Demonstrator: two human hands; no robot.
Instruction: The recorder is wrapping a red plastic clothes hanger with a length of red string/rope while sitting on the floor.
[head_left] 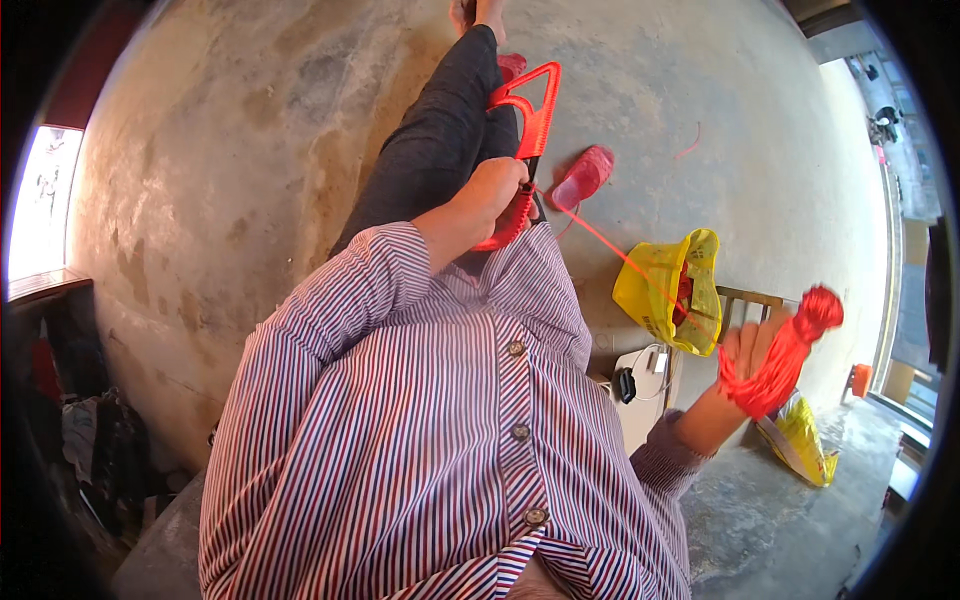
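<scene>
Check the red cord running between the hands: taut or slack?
Looks taut: the red cord runs nearly straight, without visible sag, from near the left hand toward the right hand.

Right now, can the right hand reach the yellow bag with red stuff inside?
Probably yes: the right hand looks near the yellow bag, depth unclear. But that hand holds a red cord bundle, and a strand visually crosses the bag.

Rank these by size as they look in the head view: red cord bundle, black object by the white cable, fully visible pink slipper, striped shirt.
1. Striped shirt
2. Red cord bundle
3. Pink slipper
4. Black object
The shirt and bundle seem nearer the camera, which enlarges them.
</scene>
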